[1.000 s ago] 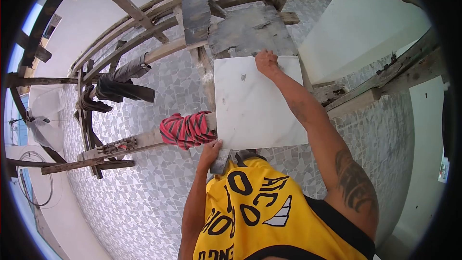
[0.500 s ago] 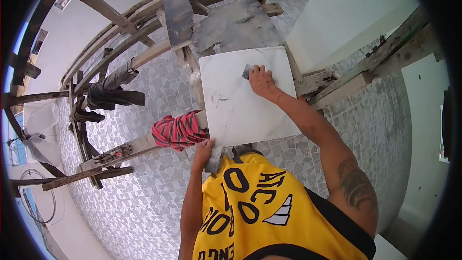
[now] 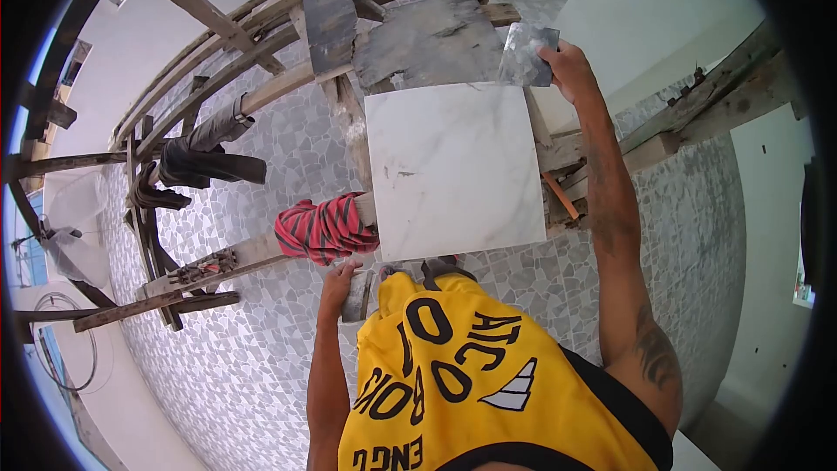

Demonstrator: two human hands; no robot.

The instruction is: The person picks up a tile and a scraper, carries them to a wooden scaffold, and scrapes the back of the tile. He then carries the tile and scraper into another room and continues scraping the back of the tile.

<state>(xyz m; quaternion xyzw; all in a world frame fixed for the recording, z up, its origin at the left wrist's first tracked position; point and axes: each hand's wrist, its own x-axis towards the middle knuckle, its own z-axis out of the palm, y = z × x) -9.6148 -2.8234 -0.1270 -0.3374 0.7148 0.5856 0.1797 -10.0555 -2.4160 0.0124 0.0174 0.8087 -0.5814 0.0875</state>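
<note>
View from the head camera, looking down over a scaffold of rough timber. A square white marble-patterned tile (image 3: 453, 170) is laid flat on the wooden planks (image 3: 418, 35), which serve as the worktop; all positions below are given relative to this tile. The right hand (image 3: 571, 65) is seen just beyond the tile's far right corner, clenched on a flat grey metal trowel blade (image 3: 526, 54) that is held raised above the dark, mortar-stained boards (image 3: 432, 44) at the tile's far edge. The blade is not in contact with the tile. The left hand (image 3: 338, 281) is seen just off the tile's near left corner, its fingers closed over the end of a grey board (image 3: 357, 296) projecting from beneath the tile's near edge. A red-and-black striped cloth (image 3: 324, 228) is wrapped around the beam touching the tile's left edge. Dark garments (image 3: 209, 157) are draped over a rail well to the left of the tile. A grey mosaic-patterned floor (image 3: 235, 358) is visible far below the tile, between the timbers. The wearer's yellow printed jersey (image 3: 471, 375) fills the area nearest the camera, on the tile's near side.
</note>
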